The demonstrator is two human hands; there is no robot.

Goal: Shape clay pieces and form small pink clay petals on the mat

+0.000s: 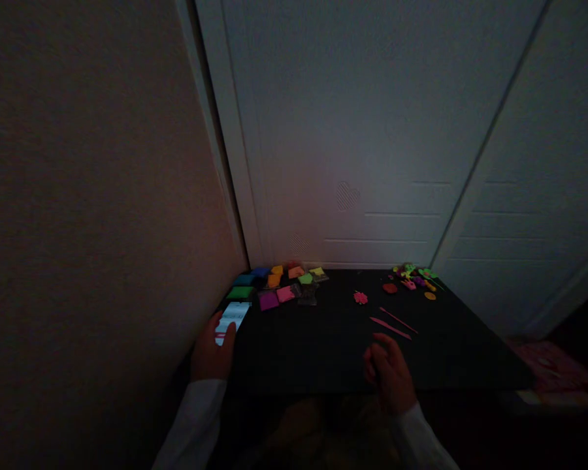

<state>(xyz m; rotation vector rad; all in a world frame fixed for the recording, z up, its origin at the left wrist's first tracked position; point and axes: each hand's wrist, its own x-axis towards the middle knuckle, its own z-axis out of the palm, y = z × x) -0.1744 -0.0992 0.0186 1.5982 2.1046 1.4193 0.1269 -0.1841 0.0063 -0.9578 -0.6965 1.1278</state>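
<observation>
- So, left hand (pixel 210 352) is curled round the near end of the phone (pixel 239 312), thumb over the lit screen, fingers along its left side; cannot tell if it grips or only rests
- Phone is at the left side of the black table (pixel 298 359), just in front of the green packet (pixel 241 292); tap with a light thumb, cover little of the screen, don't push it off the edge
- Colored packets (pixel 269 300) cluster at back left; leave room between them and the fingers
- Pink flower (pixel 360 298) lies near mid-table, beyond the right hand; looks soft and lumpy, so no sleeve dragging over it
- Right hand (pixel 391 373) is at the near edge, fingers half curled toward the thumb; cannot tell if something small is pinched in there, so hold it loosely in case
- Pink sticks (pixel 391 328), two of them, lie apart just beyond that hand; thin, may roll, so don't nudge them
- Pile of colored pieces (pixel 414 277) sits at back right, well apart from both hands; fine there
</observation>
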